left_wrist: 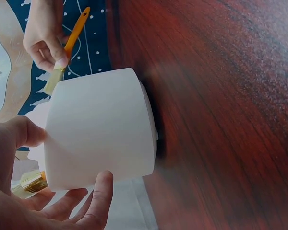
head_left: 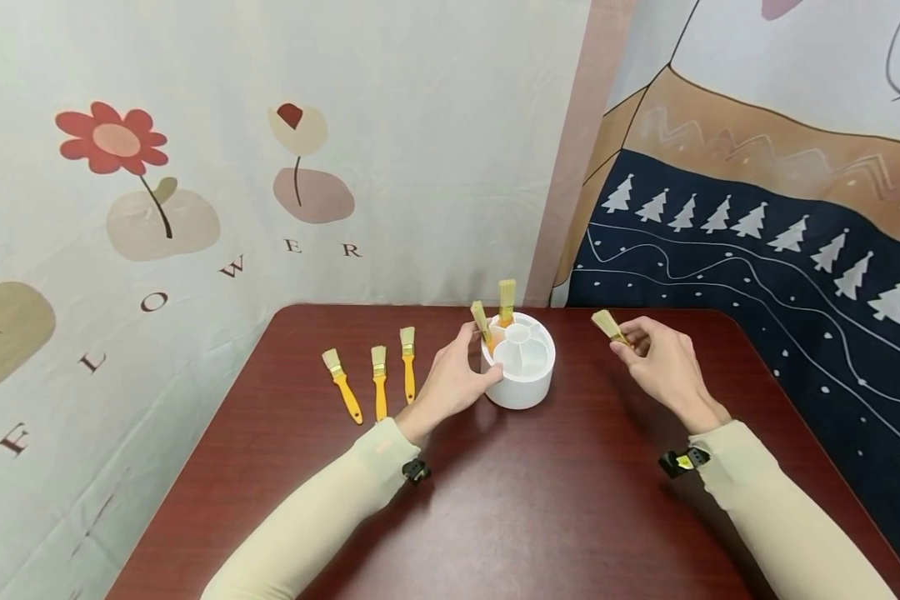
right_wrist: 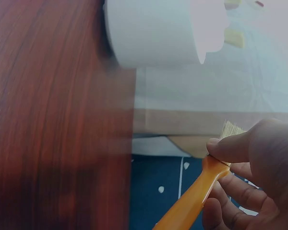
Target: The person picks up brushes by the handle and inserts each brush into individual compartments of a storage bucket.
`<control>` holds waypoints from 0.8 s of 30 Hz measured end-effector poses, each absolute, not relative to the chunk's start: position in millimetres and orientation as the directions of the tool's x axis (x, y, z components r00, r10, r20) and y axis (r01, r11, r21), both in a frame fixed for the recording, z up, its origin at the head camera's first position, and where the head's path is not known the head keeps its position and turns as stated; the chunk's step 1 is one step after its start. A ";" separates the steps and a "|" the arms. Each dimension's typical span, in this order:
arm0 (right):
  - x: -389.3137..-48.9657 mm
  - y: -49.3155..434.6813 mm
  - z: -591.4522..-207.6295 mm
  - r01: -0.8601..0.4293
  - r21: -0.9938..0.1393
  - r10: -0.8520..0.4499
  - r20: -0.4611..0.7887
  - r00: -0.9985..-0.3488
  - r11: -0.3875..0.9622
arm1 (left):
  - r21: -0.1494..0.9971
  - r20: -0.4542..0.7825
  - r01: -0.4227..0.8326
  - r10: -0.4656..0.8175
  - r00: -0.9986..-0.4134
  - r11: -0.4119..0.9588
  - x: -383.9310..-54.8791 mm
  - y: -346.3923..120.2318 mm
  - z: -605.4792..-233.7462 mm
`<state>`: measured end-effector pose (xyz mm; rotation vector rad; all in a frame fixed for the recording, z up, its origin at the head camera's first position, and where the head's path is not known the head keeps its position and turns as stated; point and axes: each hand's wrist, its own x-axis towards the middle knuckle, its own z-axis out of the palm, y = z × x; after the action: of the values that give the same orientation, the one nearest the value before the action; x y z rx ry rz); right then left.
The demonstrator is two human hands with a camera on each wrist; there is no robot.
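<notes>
The brush (head_left: 605, 323) is in the right hand (head_left: 663, 362), above the table (head_left: 540, 500), to the right of the holder (head_left: 520, 393) and apart from it. Thumb and fingers pinch it near the metal band; the pale bristles point up and tilt toward the holder, and the orange handle slants down below the hand, as both wrist views show.

The left hand (head_left: 453, 375) grips the holder from its left side, thumb at the near rim and fingers curled along the wall. The holder is white, round and upright, split into sections about a small round middle one. Two brushes stand in it, bristles up: the rear brush (head_left: 507, 300) nearly upright, the left brush (head_left: 481, 321) leaning outward.

To the left of the left hand, three brushes (head_left: 378, 379) lie apart on the dark red tabletop, bristles facing away from the person. Both arms wear cream sleeves (head_left: 322, 508). Behind the table hangs a pale cloth (head_left: 435, 150) with flowers and letters; at right, a navy and tan one (head_left: 690, 267) with white trees.
</notes>
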<state>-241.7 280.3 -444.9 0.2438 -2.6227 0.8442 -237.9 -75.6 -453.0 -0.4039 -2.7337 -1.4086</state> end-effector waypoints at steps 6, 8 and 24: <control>-237.0 270.6 -437.7 -0.314 -0.527 -0.068 0.433 -0.899 0.790 | 0.793 0.153 0.248 0.212 -0.965 0.557 -237.8 -75.4 -453.2; -235.5 267.8 -435.0 -0.329 -0.527 -0.077 0.443 -0.893 0.784 | 0.794 0.152 0.246 0.211 -0.966 0.556 -238.1 -75.4 -453.5; -228.9 244.0 -418.7 -0.446 -0.502 -0.151 0.522 -0.839 0.741 | 0.799 0.180 0.275 0.224 -0.958 0.535 -241.5 -76.8 -457.8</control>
<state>-228.9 244.0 -418.7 0.4540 -2.4866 0.8790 -241.5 -76.8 -457.8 -0.4401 -2.7031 -1.4222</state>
